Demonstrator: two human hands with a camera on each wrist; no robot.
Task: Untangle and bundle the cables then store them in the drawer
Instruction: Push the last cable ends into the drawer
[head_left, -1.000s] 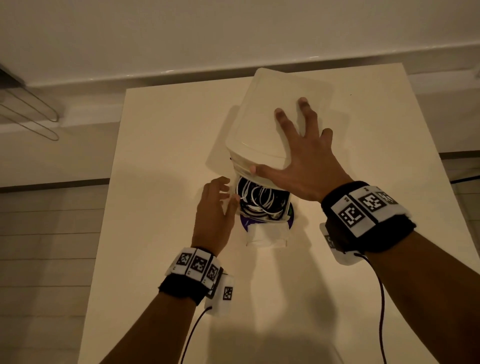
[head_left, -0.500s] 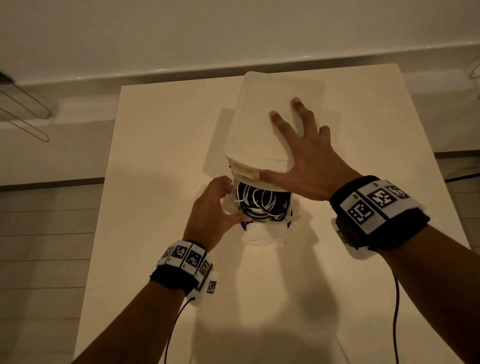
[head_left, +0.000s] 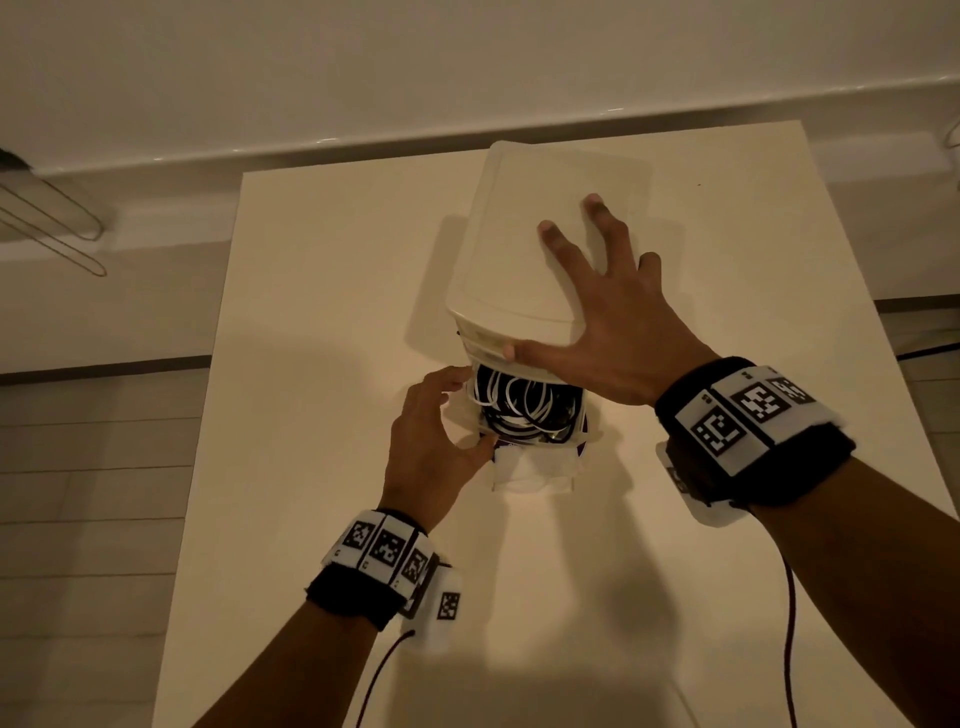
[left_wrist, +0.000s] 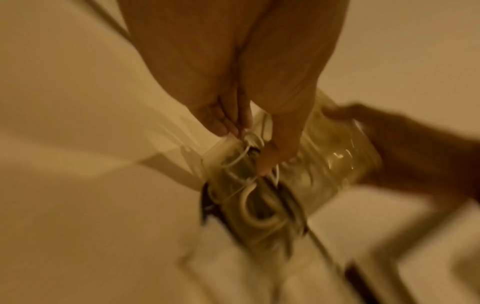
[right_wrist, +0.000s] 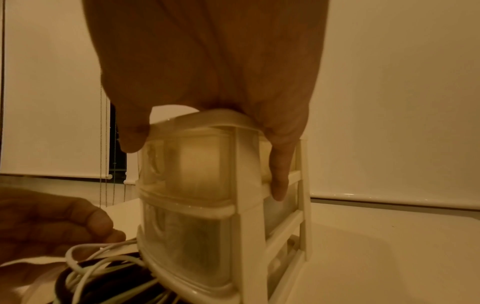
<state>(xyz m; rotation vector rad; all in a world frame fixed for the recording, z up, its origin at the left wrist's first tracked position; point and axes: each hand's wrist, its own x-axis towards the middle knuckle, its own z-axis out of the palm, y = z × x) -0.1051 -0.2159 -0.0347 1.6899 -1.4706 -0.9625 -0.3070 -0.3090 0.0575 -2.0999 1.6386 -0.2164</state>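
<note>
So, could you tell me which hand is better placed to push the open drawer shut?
Left, probably: the left hand already grips the open drawer holding the cables, while the right hand presses on the drawer unit.

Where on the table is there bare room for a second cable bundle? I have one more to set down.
Bare table lies left of the drawer unit and left hand, and right of the unit beyond the right hand. The near edge between the forearms is bare too. It is crowded at the open drawer, full of cables.
</note>
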